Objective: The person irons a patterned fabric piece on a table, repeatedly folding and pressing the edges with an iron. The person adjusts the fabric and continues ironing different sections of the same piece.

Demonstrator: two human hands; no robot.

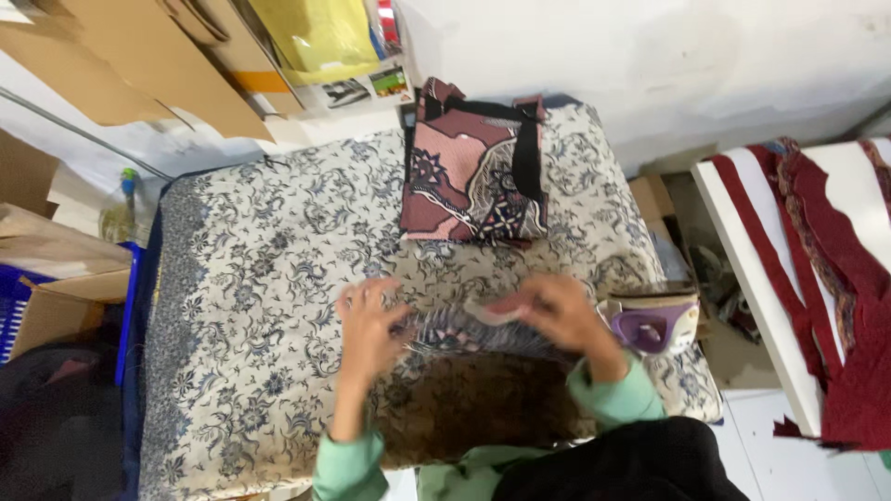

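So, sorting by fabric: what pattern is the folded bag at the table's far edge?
Maroon-and-pink batik motifs with black straps, on the bag; head view.

Two hands (371,325), one patterned bag (473,172), one iron (654,320), maybe one folded cloth (455,329).

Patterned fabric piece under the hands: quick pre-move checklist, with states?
1. Both hands on the patterned fabric piece: left hand and right hand rest on it: ok.
2. Grip firmness: blurred, cannot tell.
3. Iron apart from the hands: it sits just beside the right hand, very close: not ok.
4. Iron hot or cold: cannot tell.
5. Finished bag out of the way, at the table's far edge: ok.
6. Table cover lying flat: ok.
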